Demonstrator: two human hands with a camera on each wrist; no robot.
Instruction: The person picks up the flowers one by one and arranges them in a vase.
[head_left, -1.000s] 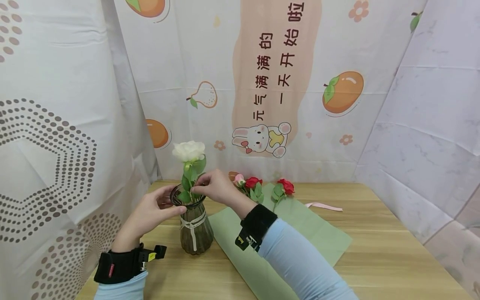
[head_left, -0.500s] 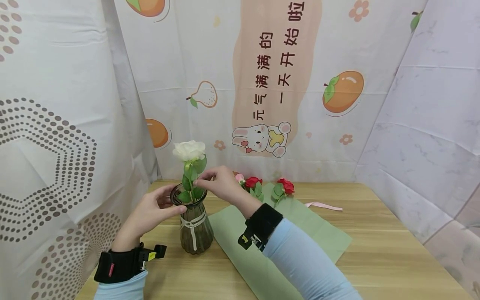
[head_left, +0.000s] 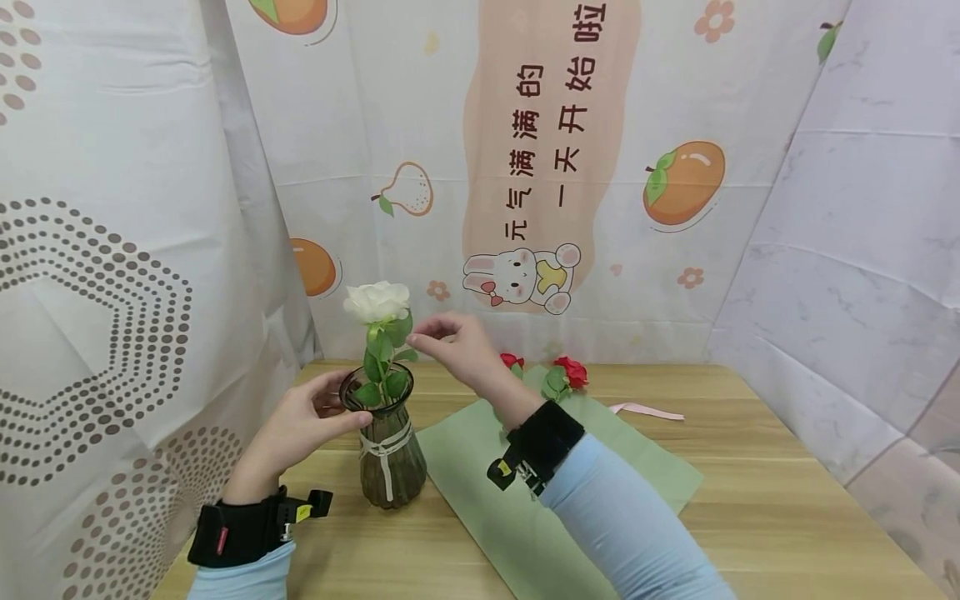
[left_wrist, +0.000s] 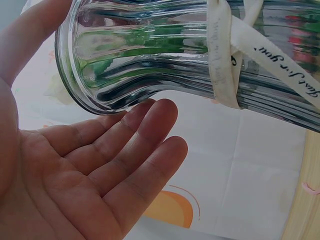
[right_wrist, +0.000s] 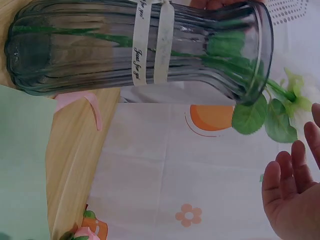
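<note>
A white rose (head_left: 377, 302) with green leaves stands upright in a ribbed, smoky glass vase (head_left: 393, 471) tied with a printed ribbon (left_wrist: 270, 55). My left hand (head_left: 303, 425) holds the vase by its rim, thumb in front and fingers round the far side; in the left wrist view the palm faces the neck. My right hand (head_left: 465, 354) is raised just right of the rose's leaves, fingers loosely bent, thumb tip close to a leaf. Seen from the right wrist, its fingers (right_wrist: 300, 170) hold nothing, and the stem (right_wrist: 185, 54) shows through the glass.
A green paper sheet (head_left: 517, 492) lies on the wooden table (head_left: 765, 500), right of the vase. Red roses (head_left: 572, 372) lie at its far end, partly behind my right arm. A pink ribbon (head_left: 648, 411) is farther right. Printed curtains (head_left: 360, 108) close off the back and sides.
My right hand has moved up and right from the stem at the vase mouth to beside the upper leaves. A leaf now sticks out to the right. The left hand and vase have stayed put.
</note>
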